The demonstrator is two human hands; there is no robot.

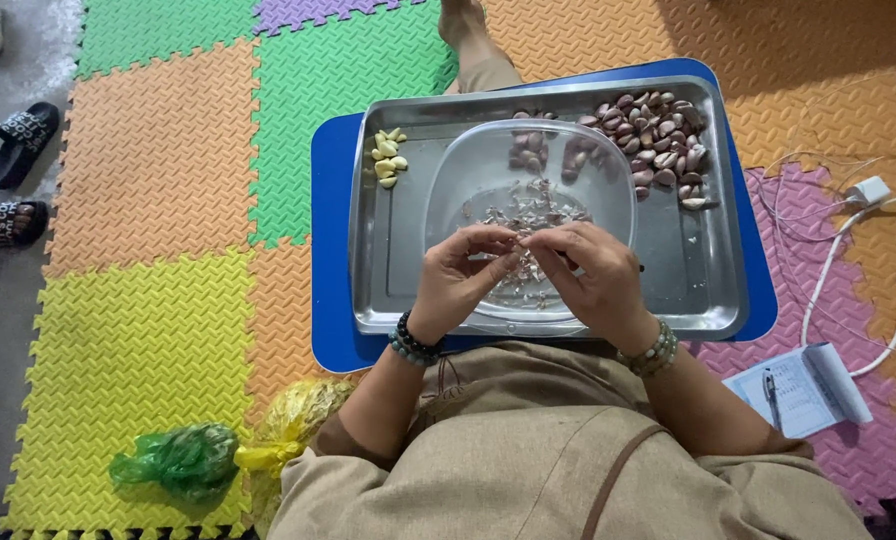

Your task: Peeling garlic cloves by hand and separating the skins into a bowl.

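My left hand [463,270] and my right hand [588,272] meet over a clear plastic bowl [608,170], their fingertips pinched together on a small garlic clove that is mostly hidden. Bits of papery skin [528,205] lie in the bowl. The bowl sits in a metal tray [388,250]. A heap of unpeeled purple-brown garlic cloves [658,145] fills the tray's far right corner. A few peeled pale cloves [388,158] lie at its far left.
The tray rests on a blue board [328,240] over coloured foam floor mats. A green plastic bag [178,462] and a yellow bag [303,410] lie near left. A notepad with pen [798,388], white cable and charger [868,190] lie right. Black sandals [23,145] sit far left.
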